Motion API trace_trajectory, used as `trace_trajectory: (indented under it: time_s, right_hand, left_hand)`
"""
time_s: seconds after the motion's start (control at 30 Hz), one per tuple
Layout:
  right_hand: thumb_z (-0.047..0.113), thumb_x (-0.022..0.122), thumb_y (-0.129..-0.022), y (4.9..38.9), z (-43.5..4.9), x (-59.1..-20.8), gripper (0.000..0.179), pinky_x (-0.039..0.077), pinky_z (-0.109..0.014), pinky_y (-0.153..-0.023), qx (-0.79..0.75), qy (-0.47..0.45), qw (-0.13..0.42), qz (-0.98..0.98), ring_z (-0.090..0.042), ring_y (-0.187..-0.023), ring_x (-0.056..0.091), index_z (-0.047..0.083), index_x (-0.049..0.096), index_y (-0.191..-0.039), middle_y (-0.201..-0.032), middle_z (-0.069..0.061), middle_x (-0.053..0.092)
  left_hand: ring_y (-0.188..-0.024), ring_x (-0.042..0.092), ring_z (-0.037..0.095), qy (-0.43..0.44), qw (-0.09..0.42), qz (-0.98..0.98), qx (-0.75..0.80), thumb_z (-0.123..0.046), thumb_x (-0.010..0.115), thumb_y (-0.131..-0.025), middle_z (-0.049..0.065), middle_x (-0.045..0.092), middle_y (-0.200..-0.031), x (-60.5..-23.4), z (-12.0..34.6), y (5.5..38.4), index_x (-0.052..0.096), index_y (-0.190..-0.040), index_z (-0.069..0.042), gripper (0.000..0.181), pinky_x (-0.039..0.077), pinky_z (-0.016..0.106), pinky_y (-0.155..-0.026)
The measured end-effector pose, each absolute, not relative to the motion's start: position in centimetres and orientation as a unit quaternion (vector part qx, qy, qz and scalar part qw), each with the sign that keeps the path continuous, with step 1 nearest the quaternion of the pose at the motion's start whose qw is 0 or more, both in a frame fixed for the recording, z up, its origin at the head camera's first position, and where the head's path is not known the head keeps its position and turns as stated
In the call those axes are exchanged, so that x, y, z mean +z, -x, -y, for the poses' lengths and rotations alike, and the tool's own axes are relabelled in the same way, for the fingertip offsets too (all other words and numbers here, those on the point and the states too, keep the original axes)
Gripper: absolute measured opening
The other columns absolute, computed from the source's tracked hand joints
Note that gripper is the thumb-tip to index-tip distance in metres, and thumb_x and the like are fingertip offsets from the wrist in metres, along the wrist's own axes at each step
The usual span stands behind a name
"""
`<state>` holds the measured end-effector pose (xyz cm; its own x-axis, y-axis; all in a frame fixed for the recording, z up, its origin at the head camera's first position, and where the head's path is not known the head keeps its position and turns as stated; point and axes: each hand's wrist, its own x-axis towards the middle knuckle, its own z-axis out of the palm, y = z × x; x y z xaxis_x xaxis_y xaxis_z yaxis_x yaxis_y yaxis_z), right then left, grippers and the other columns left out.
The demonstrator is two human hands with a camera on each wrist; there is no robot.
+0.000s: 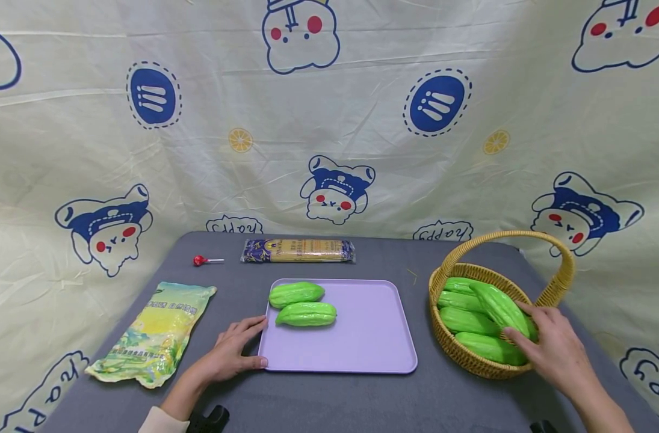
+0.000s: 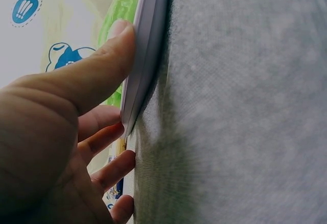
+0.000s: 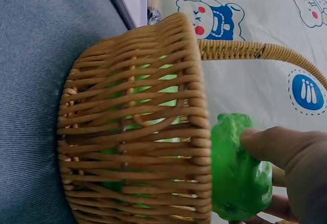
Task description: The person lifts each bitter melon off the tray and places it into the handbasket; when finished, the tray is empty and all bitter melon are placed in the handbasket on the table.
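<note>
My right hand [image 1: 562,346] grips a green bitter melon [image 1: 499,308] between thumb and fingers, at the top of a wicker basket [image 1: 443,343]. Several more bitter melons [image 1: 488,347] lie beneath it in the basket. In the right wrist view the held bitter melon [image 3: 237,168] shows just above the basket's rim. At the left edge of a lilac tray [image 1: 361,337], my left hand [image 1: 234,352] rests with its thumb and fingertips touching the rim, fingers loosely spread. Two bitter melons [image 1: 306,314] lie side by side at the tray's upper left.
A yellow-green plastic packet [image 1: 156,331] lies left of the tray. Behind the tray is a long packet of noodles [image 1: 299,251], with a red lollipop [image 1: 200,260] to its left. The basket's tall handle [image 1: 502,236] arches over its contents. A printed cloth hangs behind the grey table [image 1: 329,400].
</note>
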<state>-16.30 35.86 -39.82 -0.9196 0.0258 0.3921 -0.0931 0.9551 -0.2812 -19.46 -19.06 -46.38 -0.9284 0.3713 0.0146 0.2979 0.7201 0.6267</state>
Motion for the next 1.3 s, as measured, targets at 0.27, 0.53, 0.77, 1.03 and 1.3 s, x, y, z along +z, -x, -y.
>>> trace_trajectory:
  time_s: [0.27,0.53,0.77,1.03,1.3]
  right_hand:
    - [0.037,0.064,-0.088,16.8,-36.1,-40.2,0.061,0.036,-0.056,-0.07,0.144,0.026,0.187,0.971,-0.044,-0.093,0.043,-0.007,0.049,-0.127,-0.108,-0.03,0.045]
    - [0.037,0.064,-0.088,17.3,-36.3,-40.8,0.062,0.032,-0.056,-0.073,0.142,0.054,0.192,0.97,-0.047,-0.094,0.039,-0.008,0.048,-0.128,-0.11,-0.033,0.044]
    - [0.033,0.065,-0.088,17.5,-36.3,-41.3,0.061,0.031,-0.055,-0.075,0.139,0.069,0.199,0.968,-0.047,-0.093,0.039,-0.01,0.049,-0.126,-0.109,-0.034,0.045]
    - [0.033,0.065,-0.087,17.8,-36.4,-41.6,0.06,0.032,-0.056,-0.077,0.13,0.092,0.179,0.971,-0.048,-0.094,0.04,-0.012,0.048,-0.124,-0.11,-0.036,0.045]
    - [0.032,0.064,-0.089,18.0,-36.2,-41.7,0.059,0.028,-0.056,-0.083,0.112,0.108,0.159,0.975,-0.048,-0.098,0.037,-0.013,0.047,-0.123,-0.11,-0.037,0.045]
  left_hand:
    - [-0.124,0.039,0.032,-0.186,0.05,-0.926,0.326,-0.041,0.074,-0.076,0.009,0.04,-0.146,-46.4,19.0,19.4,0.044,-0.141,-0.008,0.08,0.028,0.055,-0.09]
    - [-0.127,0.037,0.031,-0.174,0.062,-0.927,0.326,-0.04,0.075,-0.076,0.007,0.039,-0.148,-46.5,19.0,19.6,0.043,-0.142,-0.01,0.079,0.026,0.058,-0.094]
    - [-0.128,0.036,0.031,-0.173,0.065,-0.926,0.331,-0.04,0.075,-0.076,0.007,0.039,-0.148,-46.5,19.0,19.5,0.043,-0.142,-0.01,0.079,0.026,0.058,-0.094]
    - [-0.128,0.036,0.032,-0.169,0.069,-0.925,0.333,-0.04,0.074,-0.076,0.008,0.038,-0.148,-46.5,19.0,19.5,0.043,-0.142,-0.01,0.079,0.025,0.059,-0.095]
    - [-0.128,0.035,0.033,-0.174,0.069,-0.925,0.331,-0.04,0.074,-0.077,0.008,0.037,-0.149,-46.5,19.1,19.5,0.041,-0.143,-0.01,0.079,0.025,0.058,-0.094]
